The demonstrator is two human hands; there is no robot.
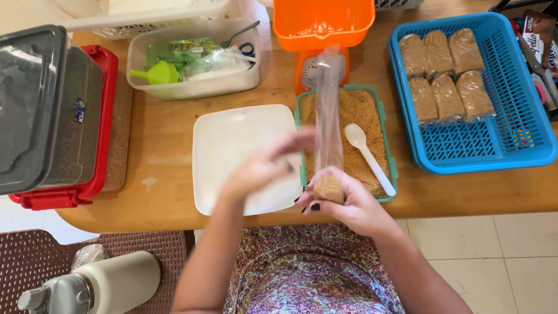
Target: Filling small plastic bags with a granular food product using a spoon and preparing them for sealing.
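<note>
Right hand (349, 203) is clamped round the partly filled plastic bag (329, 139); blurred left hand (261, 168), fingers loosely apart, touches the bag.

A light wooden table (174, 145) with a rounded near-left corner fills the view. Below it, pale square floor tiles (494, 256) show at near right, and a brown woven mat (35, 261) (ribbed in texture) lies at near left. Lighting is soft and even.

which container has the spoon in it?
The green-rimmed tub of brown crumbs; a white spoon lies in it. The blue basket holds only filled bags.
</note>
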